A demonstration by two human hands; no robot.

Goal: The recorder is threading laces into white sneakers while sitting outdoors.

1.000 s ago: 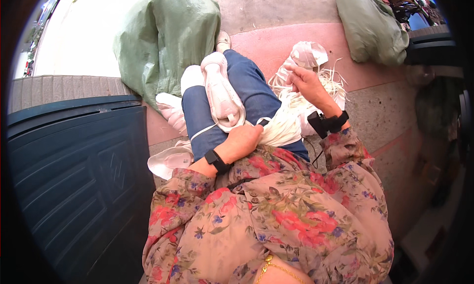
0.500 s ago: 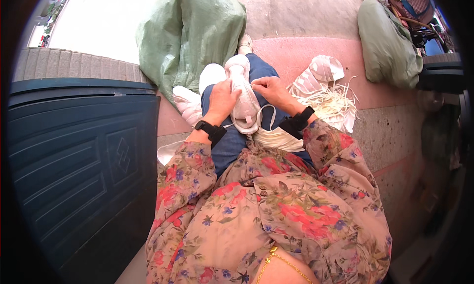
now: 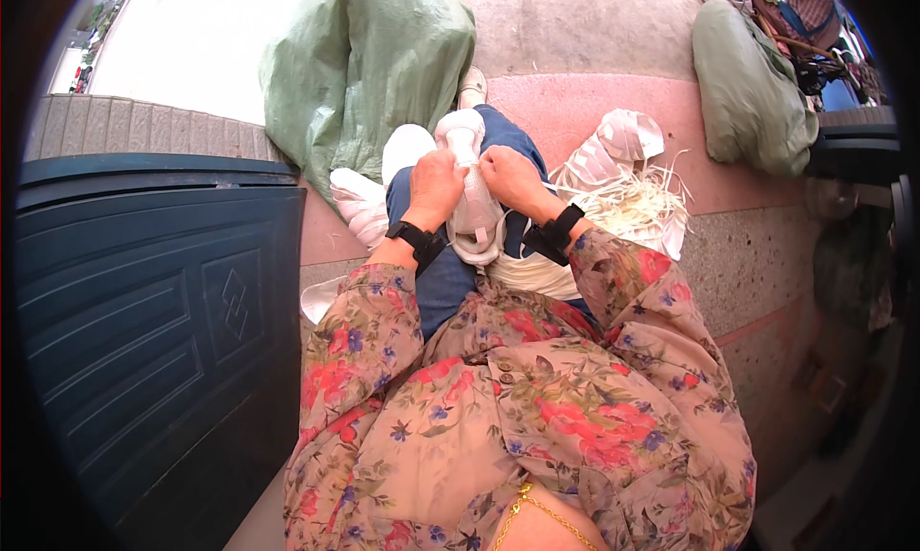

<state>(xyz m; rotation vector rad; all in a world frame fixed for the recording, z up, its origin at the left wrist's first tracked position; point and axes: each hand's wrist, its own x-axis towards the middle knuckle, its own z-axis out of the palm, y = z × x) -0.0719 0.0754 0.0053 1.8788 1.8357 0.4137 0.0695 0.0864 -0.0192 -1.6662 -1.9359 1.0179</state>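
White shoe (image 3: 476, 211): upper ctr. of frame, lying on blue trousers (image 3: 446, 300).
L hand (image 3: 438, 185): fingers curled in, at shoe's left edge; contents hidden, I can't tell what's held.
R hand (image 3: 515, 179): also curled, at shoe's right edge; contents likewise hidden from me.
White laces (image 3: 537, 276): bundled, mid-frame.

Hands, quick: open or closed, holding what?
Left hand: curled closed beside the pale shoe; anything held can't be told.
Right hand: curled closed, shoe's other side; contents hidden.

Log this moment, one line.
left hand: closed, at shoe | right hand: closed, at shoe | shoe: on lap | laces: lap, right | big green bag: ahead left
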